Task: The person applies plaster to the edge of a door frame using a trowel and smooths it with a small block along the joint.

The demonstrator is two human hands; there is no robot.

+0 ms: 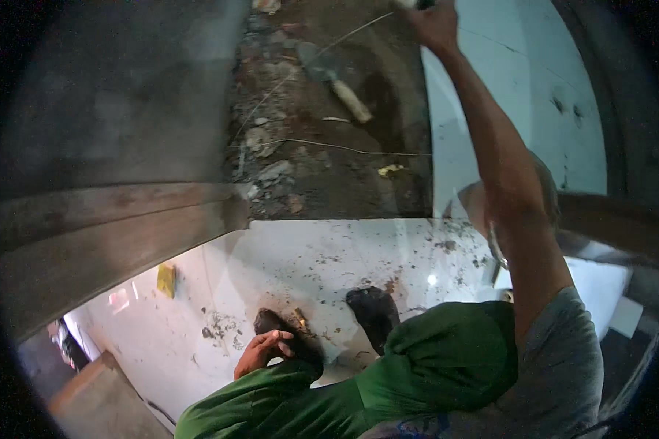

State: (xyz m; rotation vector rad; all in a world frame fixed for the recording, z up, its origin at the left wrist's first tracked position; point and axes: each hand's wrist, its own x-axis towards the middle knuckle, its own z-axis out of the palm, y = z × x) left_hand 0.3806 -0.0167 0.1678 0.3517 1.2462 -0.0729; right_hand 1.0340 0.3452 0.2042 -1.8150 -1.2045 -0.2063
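Note:
My left hand rests at my green-trousered knee beside my dark foot, fingers slightly curled and apart, holding nothing. My right hand reaches to the top edge, closed on a small white-and-dark object, mostly cut off. Below it, on a dark rough strip of bare surface with rubble, lie a trowel with a pale handle, a thin white string running across and a small yellowish scrap.
A grey wall and ledge run along the left, white tiles along the right. My feet are on dirt-speckled white tiles. A yellow block sits near the left ledge; a board is at lower left.

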